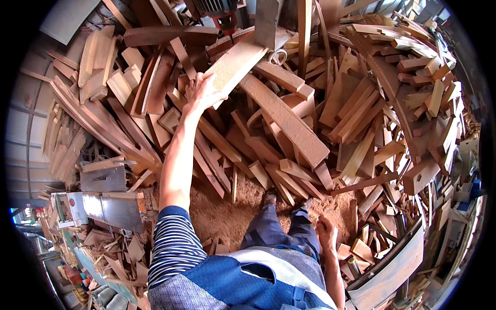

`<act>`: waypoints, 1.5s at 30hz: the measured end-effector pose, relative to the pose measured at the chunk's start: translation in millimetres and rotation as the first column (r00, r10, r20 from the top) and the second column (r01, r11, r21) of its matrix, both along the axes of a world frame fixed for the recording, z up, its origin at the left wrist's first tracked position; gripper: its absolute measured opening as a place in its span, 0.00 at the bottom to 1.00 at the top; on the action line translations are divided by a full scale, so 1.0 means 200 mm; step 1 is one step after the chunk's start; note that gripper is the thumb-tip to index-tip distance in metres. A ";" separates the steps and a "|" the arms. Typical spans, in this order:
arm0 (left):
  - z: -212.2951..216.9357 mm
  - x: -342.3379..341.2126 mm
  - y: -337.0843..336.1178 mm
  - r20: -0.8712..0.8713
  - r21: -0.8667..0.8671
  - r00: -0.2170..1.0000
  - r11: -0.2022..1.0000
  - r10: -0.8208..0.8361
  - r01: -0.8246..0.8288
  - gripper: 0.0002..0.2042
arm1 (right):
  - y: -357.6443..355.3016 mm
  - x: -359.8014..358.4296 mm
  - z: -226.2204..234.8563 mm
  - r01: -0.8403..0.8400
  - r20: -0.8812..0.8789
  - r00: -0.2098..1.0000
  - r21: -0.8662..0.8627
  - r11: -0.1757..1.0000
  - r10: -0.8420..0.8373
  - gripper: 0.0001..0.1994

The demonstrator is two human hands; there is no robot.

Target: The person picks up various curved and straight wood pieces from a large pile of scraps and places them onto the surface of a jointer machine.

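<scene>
My left arm reaches forward, and my left hand [202, 93] is closed over the near end of a pale, sawdust-dusted wooden board [238, 64]. The board slants up and away to the right, toward a grey metal post [267, 23]. Just beyond it, a drill [219, 13] with a red lower part points downward, its tip close to the board's far left edge. My right hand [326, 233] hangs low beside my right thigh, fingers curled in, with nothing visible in it. A thick, dusty beam [287, 121] lies to the right of my left hand.
Heaped wooden offcuts [356, 108] surround the work spot, with long curved pieces [103, 124] on the left. Sawdust [217, 217] covers the floor around my feet. A metal-topped machine [113, 206] stands at left, and a pale panel [390, 271] leans at lower right.
</scene>
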State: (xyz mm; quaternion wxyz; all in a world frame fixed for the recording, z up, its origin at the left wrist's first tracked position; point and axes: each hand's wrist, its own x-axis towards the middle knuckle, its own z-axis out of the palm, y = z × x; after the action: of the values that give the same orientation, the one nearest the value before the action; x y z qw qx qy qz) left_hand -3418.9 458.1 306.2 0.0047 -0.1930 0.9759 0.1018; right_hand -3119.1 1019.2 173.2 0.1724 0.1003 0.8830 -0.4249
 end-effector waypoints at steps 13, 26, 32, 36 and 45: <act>-0.30 0.60 -0.04 -0.127 0.199 0.982 0.973 0.140 -0.114 0.50 | 0.06 0.08 -0.07 0.059 0.050 0.997 -0.011 0.998 -0.058 0.12; -0.32 1.23 0.19 0.012 0.971 0.912 0.213 0.409 -0.109 0.39 | -0.15 -0.11 -0.03 -0.120 0.070 0.990 -0.038 0.992 0.122 0.14; -0.30 1.24 0.18 0.075 0.991 0.924 -0.130 0.376 -0.028 0.37 | -0.18 -0.09 -0.01 -0.171 0.032 0.985 -0.020 0.985 0.171 0.14; -0.35 1.27 0.21 0.187 0.898 0.889 -0.439 0.419 0.018 0.31 | -0.12 -0.03 -0.04 -0.116 0.090 0.989 -0.014 0.993 0.117 0.14; -0.26 1.50 0.34 0.221 0.653 0.869 -0.729 0.442 0.205 0.28 | -0.01 0.07 -0.18 -0.105 0.133 0.986 0.037 0.994 0.099 0.14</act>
State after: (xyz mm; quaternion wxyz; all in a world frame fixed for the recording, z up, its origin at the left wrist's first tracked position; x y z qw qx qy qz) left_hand -3118.8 526.7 254.7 -0.0143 -0.2193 0.1871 0.9574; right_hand -3106.0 1016.7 138.2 0.2491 0.0863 0.8829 -0.3886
